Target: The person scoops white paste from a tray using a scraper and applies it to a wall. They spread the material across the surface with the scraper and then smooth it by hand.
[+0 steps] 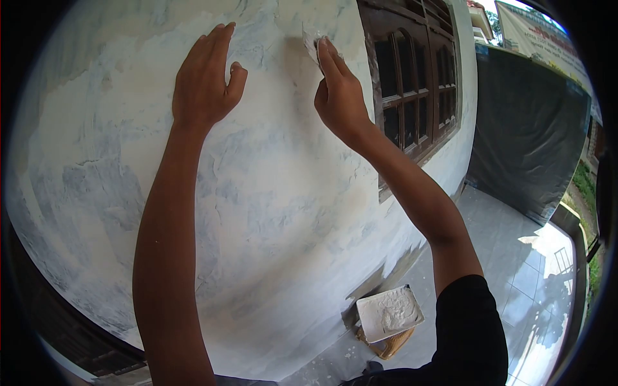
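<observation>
My right hand is raised to the wall and closed around a putty knife smeared with white filler. The blade lies at the wall surface, left of the window. My left hand is up at about the same height further left, palm toward the wall, fingers stretched out and thumb apart, holding nothing. Patchy white and bluish filler covers the wall. Below, a white tray of white putty rests on a yellow-brown support.
A brown wooden window with dark panes is set in the wall at right. A dark sheet hangs beyond it, with a printed banner above. Grey floor tiles show white splashes near the tray.
</observation>
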`<state>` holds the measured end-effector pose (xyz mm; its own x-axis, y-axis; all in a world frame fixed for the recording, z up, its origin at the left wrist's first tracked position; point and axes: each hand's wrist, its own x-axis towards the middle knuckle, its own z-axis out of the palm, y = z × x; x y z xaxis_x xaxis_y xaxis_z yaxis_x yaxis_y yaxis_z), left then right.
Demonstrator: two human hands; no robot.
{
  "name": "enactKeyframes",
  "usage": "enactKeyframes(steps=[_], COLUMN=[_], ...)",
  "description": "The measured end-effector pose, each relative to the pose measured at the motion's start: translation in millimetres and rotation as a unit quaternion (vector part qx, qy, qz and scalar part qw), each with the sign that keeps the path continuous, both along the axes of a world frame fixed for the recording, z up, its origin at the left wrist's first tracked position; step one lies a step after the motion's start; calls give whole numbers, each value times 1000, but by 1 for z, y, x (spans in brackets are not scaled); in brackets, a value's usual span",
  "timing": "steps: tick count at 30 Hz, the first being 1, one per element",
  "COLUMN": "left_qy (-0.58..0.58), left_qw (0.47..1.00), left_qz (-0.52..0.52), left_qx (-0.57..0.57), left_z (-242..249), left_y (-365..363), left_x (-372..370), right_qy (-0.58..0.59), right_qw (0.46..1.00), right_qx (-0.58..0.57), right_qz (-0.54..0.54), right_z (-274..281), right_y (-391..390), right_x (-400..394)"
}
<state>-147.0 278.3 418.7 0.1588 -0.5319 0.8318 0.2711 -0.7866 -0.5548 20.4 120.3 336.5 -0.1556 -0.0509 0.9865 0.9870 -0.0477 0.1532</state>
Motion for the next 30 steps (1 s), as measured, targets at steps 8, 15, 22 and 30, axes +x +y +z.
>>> enactKeyframes(steps=[8, 15, 22, 30], left_qy=[16, 19, 5, 9], left_qw=[1000, 1000, 1000, 1000], left_qz=[-4, -9, -8, -22], left_qx=[-11, -15, -7, 13], left_z=[0, 0, 2, 1], left_y=[-1, -1, 2, 2], left_x=[-1, -2, 1, -1], right_qy=[79, -37, 63, 216], right_qw=[988, 988, 962, 957], right_qx=[50, -100, -257, -178], right_qz=[-122, -113, 69, 70], right_z=[133, -17, -158, -156], right_y=[37, 22, -63, -92], right_x=[106, 4, -88, -49])
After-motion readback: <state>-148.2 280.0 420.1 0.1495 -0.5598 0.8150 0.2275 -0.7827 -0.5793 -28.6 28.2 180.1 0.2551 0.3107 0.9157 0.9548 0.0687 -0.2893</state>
